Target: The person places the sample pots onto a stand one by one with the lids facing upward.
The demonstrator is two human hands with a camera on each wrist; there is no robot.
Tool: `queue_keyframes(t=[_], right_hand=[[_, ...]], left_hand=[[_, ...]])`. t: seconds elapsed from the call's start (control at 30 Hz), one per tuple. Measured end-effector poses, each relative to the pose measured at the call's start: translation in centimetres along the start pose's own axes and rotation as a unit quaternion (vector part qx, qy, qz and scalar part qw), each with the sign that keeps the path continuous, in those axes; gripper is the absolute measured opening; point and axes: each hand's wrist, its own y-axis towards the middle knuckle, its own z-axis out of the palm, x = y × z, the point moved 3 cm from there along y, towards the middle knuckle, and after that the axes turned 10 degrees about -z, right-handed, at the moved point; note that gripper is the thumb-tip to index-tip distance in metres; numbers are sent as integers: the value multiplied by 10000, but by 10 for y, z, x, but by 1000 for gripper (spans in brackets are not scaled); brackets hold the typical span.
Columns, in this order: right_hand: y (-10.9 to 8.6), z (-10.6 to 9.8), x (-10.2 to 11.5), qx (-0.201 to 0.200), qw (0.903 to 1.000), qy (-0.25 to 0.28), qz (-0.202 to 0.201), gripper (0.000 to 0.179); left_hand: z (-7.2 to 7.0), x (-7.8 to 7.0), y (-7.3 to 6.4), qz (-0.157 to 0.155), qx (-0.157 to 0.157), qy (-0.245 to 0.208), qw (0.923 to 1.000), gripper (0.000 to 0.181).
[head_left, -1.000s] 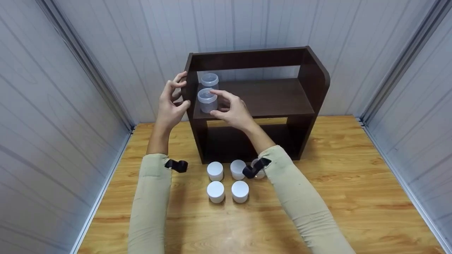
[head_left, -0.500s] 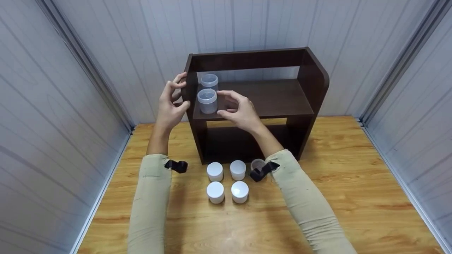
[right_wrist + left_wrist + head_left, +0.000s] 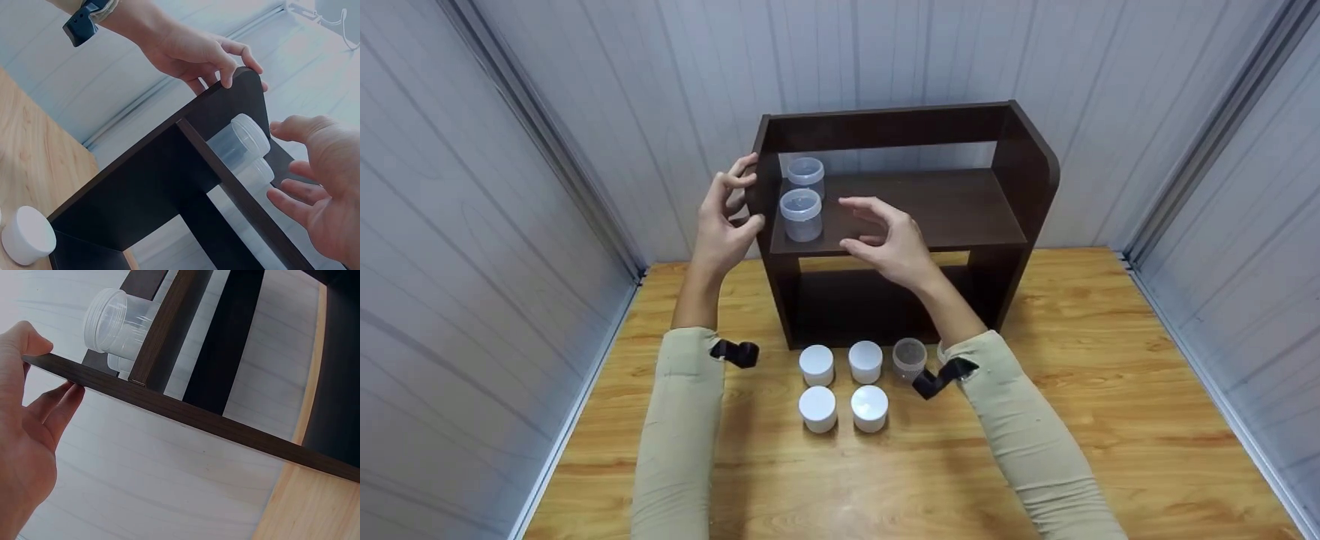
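Note:
Two clear plastic jars stand one behind the other at the left end of a dark brown shelf's [image 3: 937, 199] upper board: the front jar [image 3: 802, 221] and the rear jar [image 3: 807, 174]. My left hand [image 3: 725, 225] pinches the shelf's left side panel [image 3: 169, 405], thumb and fingers on opposite faces of it in the left wrist view. To the right of the front jar hovers my right hand [image 3: 896, 244], fingers apart and holding nothing. A gap separates its fingertips from the jar in the right wrist view.
On the wooden surface [image 3: 735, 465] before the shelf stand several white-lidded jars [image 3: 870, 407]. Beside them is a clear jar [image 3: 910, 356]; something pale is mostly hidden behind the right sleeve [image 3: 1005, 405]. Panelled walls [image 3: 547, 187] enclose the space.
My right hand has let go of the front clear jar and moved off to the right. The jar stays on the upper board, and the left hand has not moved.

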Motion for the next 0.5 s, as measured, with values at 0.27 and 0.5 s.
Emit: queue_keyframes(t=[0.27, 0.5], right_hand=[[-16, -14, 5, -3, 9999, -81, -74, 56], [-31, -23, 10, 43, 9998, -142, -103, 56]], left_hand=[[2, 1, 0, 20, -14, 10, 10000, 34], [5, -2, 0, 80, 35, 53, 9999, 37]])
